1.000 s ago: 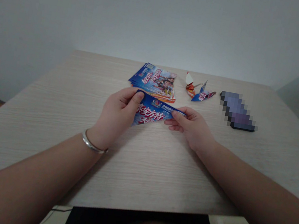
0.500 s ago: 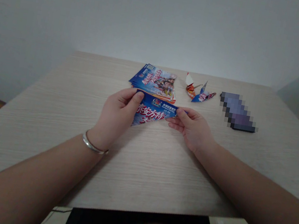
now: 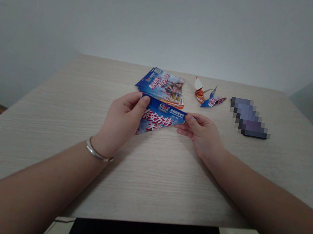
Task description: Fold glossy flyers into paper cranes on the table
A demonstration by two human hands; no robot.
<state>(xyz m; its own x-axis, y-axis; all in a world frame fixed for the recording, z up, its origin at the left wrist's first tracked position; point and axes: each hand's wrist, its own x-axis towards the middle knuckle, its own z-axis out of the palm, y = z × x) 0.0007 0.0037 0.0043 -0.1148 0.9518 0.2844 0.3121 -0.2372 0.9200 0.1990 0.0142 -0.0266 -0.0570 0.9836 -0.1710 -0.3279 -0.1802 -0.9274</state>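
A blue printed sheet folded into a triangle (image 3: 157,120) is held just above the light wooden table (image 3: 149,172). My left hand (image 3: 121,121), with a silver bracelet on the wrist, pinches its left end between thumb and fingers. My right hand (image 3: 200,132) pinches its right tip. Behind the sheet lies a small stack of the same blue printed sheets (image 3: 162,85). To its right sit two folded paper cranes, one red and white (image 3: 199,90) and one blue (image 3: 212,100).
A dark phone-sized object (image 3: 248,118), blurred out, lies on the table at the right. A pale wall rises just behind the table's far edge. The near edge runs above my lap, and the floor shows at far left.
The folded sheet has shifted slightly and my right fingers have slid a little inward along its right tip. The left hand has barely moved.
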